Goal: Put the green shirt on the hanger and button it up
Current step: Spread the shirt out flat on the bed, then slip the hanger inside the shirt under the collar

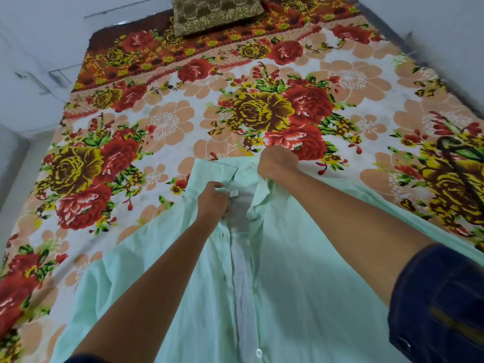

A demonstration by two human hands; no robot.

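A pale green shirt lies front up on the flowered bed, collar pointing away from me, its placket open down the middle with white buttons showing. My left hand pinches the left front edge just below the collar, beside a small white label. My right hand is curled at the collar's right side, gripping the fabric there. A dark curved thing, perhaps a hanger, lies on the bed at the far right. Whatever is inside the collar is hidden by the cloth.
The bed sheet with red and yellow roses covers the whole bed. A brown lace cushion sits at the head. White walls and floor border the bed on the left and right.
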